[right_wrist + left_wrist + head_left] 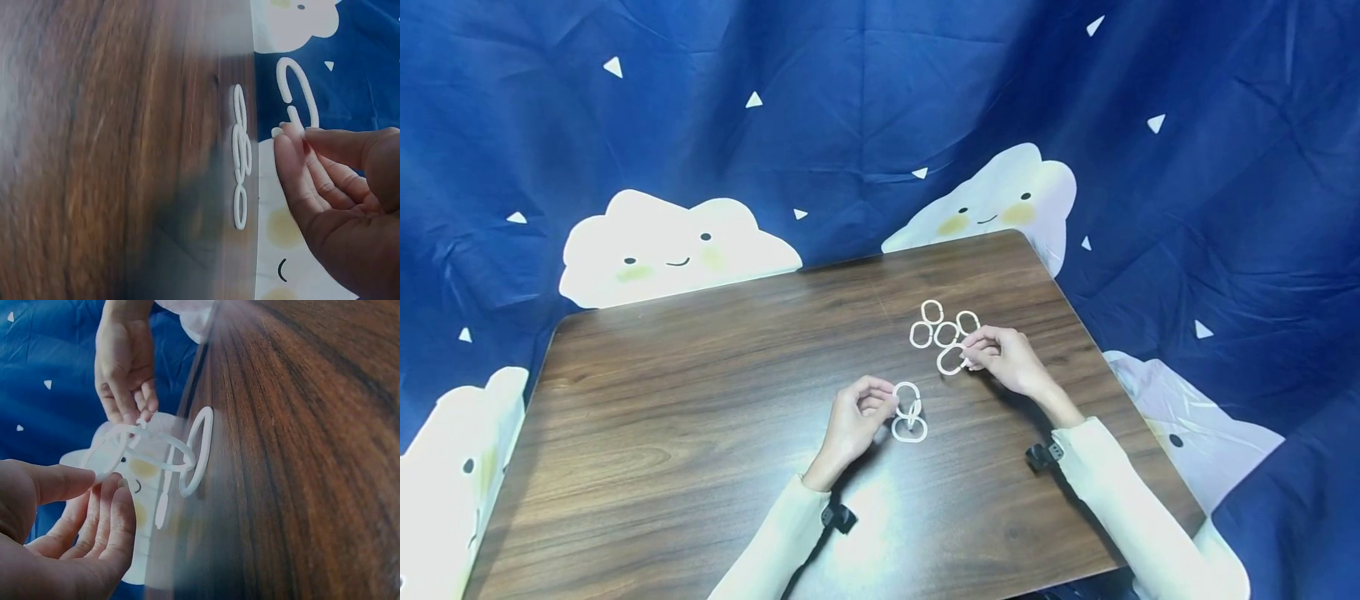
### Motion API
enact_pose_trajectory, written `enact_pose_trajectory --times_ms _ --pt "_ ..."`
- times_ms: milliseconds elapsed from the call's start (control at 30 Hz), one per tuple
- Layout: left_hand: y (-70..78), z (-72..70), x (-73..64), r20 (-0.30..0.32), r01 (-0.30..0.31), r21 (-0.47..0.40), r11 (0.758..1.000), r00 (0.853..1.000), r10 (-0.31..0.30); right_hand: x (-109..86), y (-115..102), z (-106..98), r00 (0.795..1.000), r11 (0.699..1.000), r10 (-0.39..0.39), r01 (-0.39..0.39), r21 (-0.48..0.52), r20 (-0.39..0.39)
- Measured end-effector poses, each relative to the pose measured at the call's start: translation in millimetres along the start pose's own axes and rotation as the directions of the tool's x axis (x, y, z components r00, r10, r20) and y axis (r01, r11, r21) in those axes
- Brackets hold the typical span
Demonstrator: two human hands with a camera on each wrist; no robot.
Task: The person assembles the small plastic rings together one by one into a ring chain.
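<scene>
My left hand [856,421] pinches a white oval plastic ring [906,383] between thumb and fingertips. Linked through it is a short chain of rings, the lowest ring [910,441] hanging at or just above the table; the left wrist view shows this ring [207,440] upright. To the right, my right hand [1009,362] holds a single white ring [938,363] by its end, between thumb and fingers. A small gap in this ring [305,86] shows in the right wrist view. The two hands are apart.
Several loose white rings [932,302] lie close together on the brown wooden table [700,417], just beyond the right hand. Behind the table's far edge hangs a blue curtain [835,125] with cloud prints. Both wrists wear small black cameras [1039,457].
</scene>
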State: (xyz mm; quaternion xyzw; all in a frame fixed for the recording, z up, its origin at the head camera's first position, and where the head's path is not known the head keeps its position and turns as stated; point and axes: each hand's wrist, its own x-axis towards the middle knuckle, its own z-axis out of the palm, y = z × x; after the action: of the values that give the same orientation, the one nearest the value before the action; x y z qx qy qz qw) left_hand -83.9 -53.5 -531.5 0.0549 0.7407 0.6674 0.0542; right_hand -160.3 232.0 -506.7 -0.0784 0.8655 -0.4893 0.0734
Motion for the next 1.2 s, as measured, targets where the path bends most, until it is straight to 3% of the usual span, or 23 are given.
enact_pose_trajectory --times_ms 400,1200 --pt "1.3 -0.2 0.4 -0.009 0.004 0.007 1.0 1.0 -0.004 -8.2 -16.5 18.9 0.997 0.992 -0.047 0.04 0.117 0.055" --pt "-0.7 2.8 1.7 -0.01 0.017 -0.025 1.0 1.0 -0.017 -16.5 -32.8 33.4 0.991 0.985 -0.054 0.034 0.168 0.119"
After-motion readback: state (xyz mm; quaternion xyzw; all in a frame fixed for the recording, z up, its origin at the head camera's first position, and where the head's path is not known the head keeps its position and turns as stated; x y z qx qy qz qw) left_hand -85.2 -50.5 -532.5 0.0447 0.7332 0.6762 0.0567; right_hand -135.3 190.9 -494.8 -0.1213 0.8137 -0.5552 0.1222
